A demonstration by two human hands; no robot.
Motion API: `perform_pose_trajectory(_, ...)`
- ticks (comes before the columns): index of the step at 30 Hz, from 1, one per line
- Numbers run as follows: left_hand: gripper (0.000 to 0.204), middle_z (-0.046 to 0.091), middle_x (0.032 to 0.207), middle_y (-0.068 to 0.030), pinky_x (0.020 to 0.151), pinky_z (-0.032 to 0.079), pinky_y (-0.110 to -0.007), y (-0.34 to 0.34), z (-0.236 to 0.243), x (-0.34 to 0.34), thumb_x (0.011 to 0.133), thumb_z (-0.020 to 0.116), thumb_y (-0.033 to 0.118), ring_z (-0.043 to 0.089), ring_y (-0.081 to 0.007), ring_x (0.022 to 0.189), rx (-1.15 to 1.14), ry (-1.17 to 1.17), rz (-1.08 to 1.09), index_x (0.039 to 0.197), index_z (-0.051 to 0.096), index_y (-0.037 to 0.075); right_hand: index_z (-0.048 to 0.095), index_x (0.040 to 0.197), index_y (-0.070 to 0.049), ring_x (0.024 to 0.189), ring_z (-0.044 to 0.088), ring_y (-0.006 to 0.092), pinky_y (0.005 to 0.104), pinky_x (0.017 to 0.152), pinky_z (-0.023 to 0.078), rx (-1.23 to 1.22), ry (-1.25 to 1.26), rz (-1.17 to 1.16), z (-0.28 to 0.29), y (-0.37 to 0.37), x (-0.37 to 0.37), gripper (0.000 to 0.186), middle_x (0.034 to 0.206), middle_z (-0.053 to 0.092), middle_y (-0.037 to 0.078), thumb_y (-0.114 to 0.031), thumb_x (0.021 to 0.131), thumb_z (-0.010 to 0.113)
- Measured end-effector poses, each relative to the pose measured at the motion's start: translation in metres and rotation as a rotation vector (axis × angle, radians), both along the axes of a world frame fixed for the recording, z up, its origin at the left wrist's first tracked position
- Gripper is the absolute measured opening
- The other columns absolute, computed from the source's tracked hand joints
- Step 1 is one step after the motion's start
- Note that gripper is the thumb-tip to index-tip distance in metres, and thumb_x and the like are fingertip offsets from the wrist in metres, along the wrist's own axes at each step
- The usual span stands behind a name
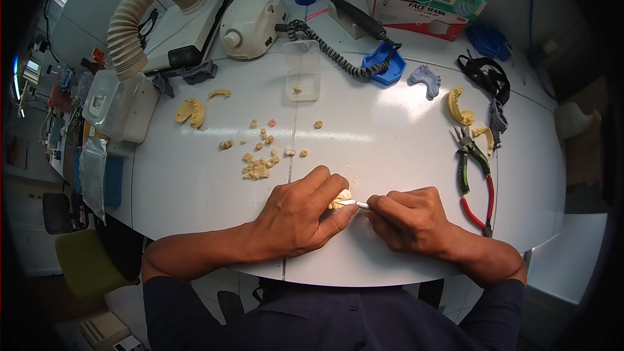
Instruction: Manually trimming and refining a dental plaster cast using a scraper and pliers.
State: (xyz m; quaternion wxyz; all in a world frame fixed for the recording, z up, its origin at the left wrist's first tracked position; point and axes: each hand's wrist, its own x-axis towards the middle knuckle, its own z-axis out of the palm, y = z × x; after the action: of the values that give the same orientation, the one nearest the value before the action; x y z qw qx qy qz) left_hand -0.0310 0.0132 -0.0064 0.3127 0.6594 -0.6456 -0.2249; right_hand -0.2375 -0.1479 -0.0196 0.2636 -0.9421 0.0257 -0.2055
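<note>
1. Left of the red-and-green-handled pliers point(467, 148), the left grip point(294, 213) pinches a cream dental model piece point(341, 196).
2. Nearer the pliers, the right grip point(411, 218) clasps a slim metal hand tool point(362, 205), its tip at the piece.

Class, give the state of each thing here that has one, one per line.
Left hand: pinching a pale dental piece
Right hand: gripping a slim metal tool
Pliers: handles spread apart
Small clear box: open, one piece inside
Black handpiece: resting on a stand
Tooth pieces: scattered
</note>
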Motion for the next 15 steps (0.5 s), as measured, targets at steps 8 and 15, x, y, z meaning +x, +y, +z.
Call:
perform_pose_trajectory(8, 0.032, 0.058, 0.093, -0.0152, 0.061, 0.055, -0.044, -0.0004, -0.0018, -0.0005, 0.103, 0.074, 0.029, 0.064, -0.0315, 0.068, -0.017, 0.001, 0.006, 0.114, 0.066, 0.000, 0.069, 0.097, -0.011, 0.049, 0.061, 0.0183, 0.0339, 0.044, 0.046, 0.010, 0.003, 0.001, 0.0000, -0.0006, -0.0001, 0.019, 0.066, 0.060, 0.000, -0.010, 0.086, 0.084)
perform_pose_trajectory(15, 0.031, 0.058, 0.090, -0.0131, 0.057, 0.054, -0.043, -0.0007, -0.0024, -0.0018, 0.103, 0.075, 0.030, 0.062, -0.0280, 0.062, -0.026, 0.011, 0.023, 0.112, 0.067, 0.002, 0.069, 0.097, -0.011, 0.049, 0.061, 0.0183, 0.0337, 0.044, 0.046, 0.009, 0.002, -0.001, 0.0010, -0.0003, -0.0002, 0.019, 0.066, 0.060, 0.000, -0.010, 0.086, 0.084)
